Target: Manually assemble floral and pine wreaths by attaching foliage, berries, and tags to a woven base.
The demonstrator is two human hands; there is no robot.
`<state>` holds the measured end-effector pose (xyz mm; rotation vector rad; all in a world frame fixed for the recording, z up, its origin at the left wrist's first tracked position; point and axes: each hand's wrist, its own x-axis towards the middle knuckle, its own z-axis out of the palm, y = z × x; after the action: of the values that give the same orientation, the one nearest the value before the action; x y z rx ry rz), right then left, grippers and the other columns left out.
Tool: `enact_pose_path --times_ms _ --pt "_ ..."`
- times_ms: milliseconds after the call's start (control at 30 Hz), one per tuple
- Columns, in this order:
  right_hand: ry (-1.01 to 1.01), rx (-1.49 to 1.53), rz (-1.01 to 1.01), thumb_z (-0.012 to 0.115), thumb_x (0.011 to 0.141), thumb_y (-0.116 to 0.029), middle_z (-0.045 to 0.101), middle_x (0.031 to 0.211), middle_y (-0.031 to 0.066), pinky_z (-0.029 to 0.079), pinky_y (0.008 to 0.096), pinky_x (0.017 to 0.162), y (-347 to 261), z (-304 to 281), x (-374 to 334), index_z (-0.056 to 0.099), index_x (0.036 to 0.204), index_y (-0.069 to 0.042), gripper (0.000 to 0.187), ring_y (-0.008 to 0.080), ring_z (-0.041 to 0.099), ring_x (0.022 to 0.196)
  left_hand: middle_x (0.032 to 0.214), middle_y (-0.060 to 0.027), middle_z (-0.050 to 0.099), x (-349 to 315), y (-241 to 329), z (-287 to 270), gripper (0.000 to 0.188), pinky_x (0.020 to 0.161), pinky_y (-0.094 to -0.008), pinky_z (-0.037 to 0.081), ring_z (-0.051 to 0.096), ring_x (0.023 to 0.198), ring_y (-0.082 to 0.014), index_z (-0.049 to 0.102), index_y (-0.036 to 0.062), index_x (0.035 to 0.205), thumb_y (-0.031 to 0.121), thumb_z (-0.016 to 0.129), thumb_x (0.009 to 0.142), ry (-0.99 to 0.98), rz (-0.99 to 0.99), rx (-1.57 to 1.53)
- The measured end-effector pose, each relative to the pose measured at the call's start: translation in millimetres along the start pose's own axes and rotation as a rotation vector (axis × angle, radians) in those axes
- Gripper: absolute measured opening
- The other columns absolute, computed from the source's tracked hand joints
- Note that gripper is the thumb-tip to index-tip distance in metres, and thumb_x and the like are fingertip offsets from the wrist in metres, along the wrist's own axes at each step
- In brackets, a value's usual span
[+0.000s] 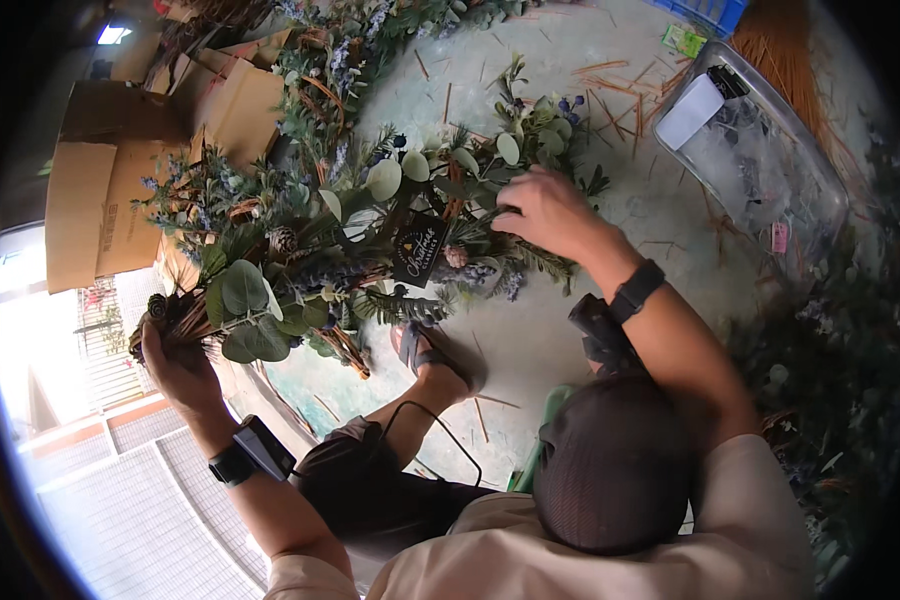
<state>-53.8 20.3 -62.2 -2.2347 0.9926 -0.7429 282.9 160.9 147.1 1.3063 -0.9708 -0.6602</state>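
Note:
A green garland (310,265) with round eucalyptus leaves, pine sprigs, blue berries, pinecones and brown twigs stretches in front of me. My left hand (182,365) is closed round the twig bundle at its left end, with the thumb up beside a small pinecone (157,305). Over the right part of the garland, my right hand (548,213) has its fingers curled in at the leaves and stems; exactly what they pinch is hidden. A black tag (420,248) with pale lettering hangs from the garland's middle, next to a pinkish-brown pinecone (456,256).
Cardboard boxes (120,190) stand at the left. More garland (345,60) lies at the far side, and dark foliage (820,370) fills the right. A clear plastic bin (815,190) holds bags beside brown sticks (785,60). Loose twigs litter the floor (550,310) round my sandalled foot (428,362).

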Motion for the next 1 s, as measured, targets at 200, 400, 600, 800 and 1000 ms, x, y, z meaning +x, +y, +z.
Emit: enact_pose_path --times_ms 200,400,600,800,1000 --pt "0.483 0.163 0.217 0.049 0.071 0.002 0.057 0.086 0.0126 0.043 0.0349 0.071 7.8 -27.3 3.6 0.059 0.091 -0.006 0.024 0.0266 0.054 0.080 0.098 -0.0107 0.057 -2.7 -1.9 -18.6 0.027 0.081 -0.0358 0.043 0.055 0.090 -0.0217 0.052 0.0025 0.100 0.023 0.042 0.086 0.075 -0.018 -0.064" --pt "0.066 -0.353 -0.135 0.047 0.070 -0.001 0.051 0.104 0.0094 0.029 0.0413 0.094 -5.7 -2.7 11.1 0.059 0.087 -0.005 0.021 0.0247 0.039 0.110 0.103 -0.0109 0.056 -6.4 -8.7 -21.1 0.029 0.087 -0.0355 0.038 0.052 0.097 -0.0216 0.051 0.0039 0.104 0.025 0.040 0.086 -0.068 -0.043 -0.068" --pt "-0.057 -0.235 -0.134 0.049 0.073 -0.011 0.053 0.081 0.0085 0.038 0.0402 0.084 -32.0 -7.8 -13.2 0.056 0.068 -0.006 0.010 0.0234 0.051 0.088 0.103 -0.0109 0.056 -18.5 -4.3 -40.1 0.030 0.087 -0.0360 0.038 0.052 0.096 -0.0218 0.051 0.0025 0.104 0.024 0.040 0.086 -0.048 -0.044 -0.126" --pt "0.166 0.638 0.493 0.055 0.076 -0.037 0.057 0.063 0.0154 0.043 0.0336 0.057 11.5 12.9 -19.0 0.056 0.069 0.003 0.041 0.0233 0.055 0.058 0.104 -0.0107 0.056 -14.5 -12.7 -31.3 0.030 0.087 -0.0362 0.038 0.052 0.097 -0.0217 0.050 0.0025 0.105 0.024 0.042 0.085 -0.057 -0.043 -0.140" --pt "-0.123 1.092 0.861 0.059 0.071 -0.044 0.056 0.063 0.0077 0.040 0.0304 0.044 10.8 -6.1 13.8 0.059 0.077 0.000 0.045 0.0203 0.055 0.051 0.104 -0.0103 0.054 -16.0 -10.7 -40.8 0.028 0.088 -0.0375 0.037 0.051 0.098 -0.0226 0.049 0.0051 0.105 0.023 0.043 0.084 -0.078 0.004 -0.135"
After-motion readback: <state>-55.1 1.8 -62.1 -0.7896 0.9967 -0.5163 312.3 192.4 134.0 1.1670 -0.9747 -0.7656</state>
